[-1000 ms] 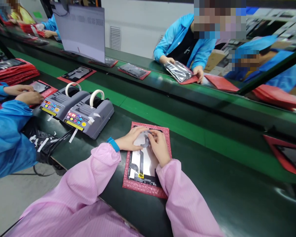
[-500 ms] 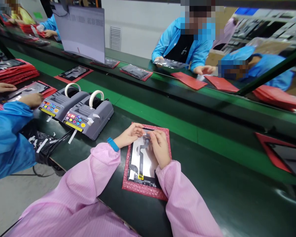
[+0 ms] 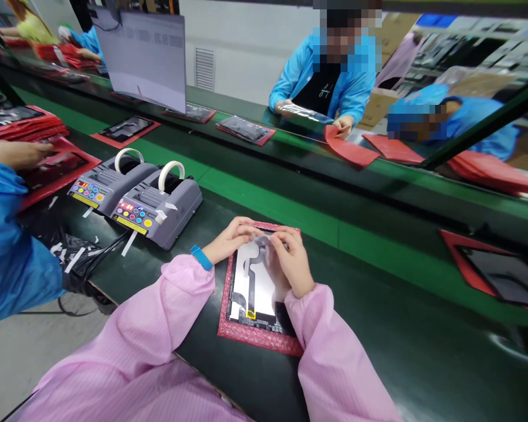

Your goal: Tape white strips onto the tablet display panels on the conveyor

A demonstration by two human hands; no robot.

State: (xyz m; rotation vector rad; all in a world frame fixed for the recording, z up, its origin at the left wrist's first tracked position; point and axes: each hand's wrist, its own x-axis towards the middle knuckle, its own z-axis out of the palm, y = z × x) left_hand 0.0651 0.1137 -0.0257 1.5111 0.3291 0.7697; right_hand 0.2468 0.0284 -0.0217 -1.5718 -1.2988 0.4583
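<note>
A flat display panel (image 3: 259, 281) with a silvery back lies on a pink bubble-wrap pouch (image 3: 229, 332) on the dark bench. A grey flex cable runs down the panel to a yellow piece of tape (image 3: 250, 314) near its lower edge. My left hand (image 3: 232, 240), a blue band at its wrist, is at the panel's top left with thumb and fingers closed. At the top right, my right hand (image 3: 294, 261) makes a pinch. Between both sets of fingertips is a small pale piece of tape (image 3: 261, 234), partly hidden.
Two grey tape dispensers (image 3: 162, 205) with tape rolls stand to the left. A co-worker's blue sleeve (image 3: 4, 246) and hand are beyond them. A green conveyor strip (image 3: 299, 217) crosses ahead, and another red pouch with a panel (image 3: 506, 272) lies right. Co-workers sit opposite.
My right hand has shifted slightly right, and my fingertips are lower at the panel's top edge. The left neighbour's hand moved back left; a co-worker opposite now grasps a red pouch.
</note>
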